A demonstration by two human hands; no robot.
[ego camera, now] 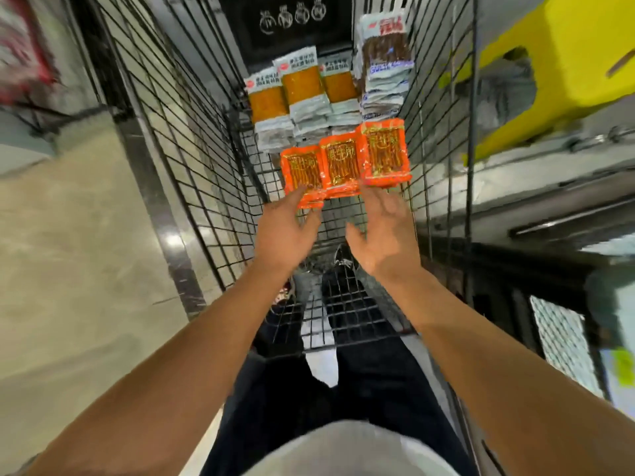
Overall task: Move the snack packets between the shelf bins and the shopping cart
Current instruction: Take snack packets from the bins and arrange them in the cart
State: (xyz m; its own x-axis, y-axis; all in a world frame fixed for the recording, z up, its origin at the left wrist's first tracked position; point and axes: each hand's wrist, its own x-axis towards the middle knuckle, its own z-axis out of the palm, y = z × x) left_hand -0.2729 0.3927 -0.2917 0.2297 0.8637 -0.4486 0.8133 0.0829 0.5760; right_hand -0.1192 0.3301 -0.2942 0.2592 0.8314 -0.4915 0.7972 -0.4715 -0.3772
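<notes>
Inside the shopping cart [192, 159], both the left hand [287, 231] and right hand [385, 235] reach, fingers released, toward the orange snack packets [343, 163], likely to gather a stack next.

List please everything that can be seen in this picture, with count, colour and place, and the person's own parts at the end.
shopping cart: one, black wire mesh, centre, seen from above.
orange packets: three stacks side by side, orange with gold print, in the cart, nearest the hands.
white packets with orange window: three stacks in a row, in the cart behind the orange ones.
white packets with brown window: one tall stack, far right corner of the cart.
yellow object: one, upper right, outside the cart; blurred, kind unclear.
floor: beige tiles, left of the cart.
left hand: fingers straight, reaching to the leftmost orange stack.
right hand: fingers spread, holds nothing, just before the orange stacks.
</notes>
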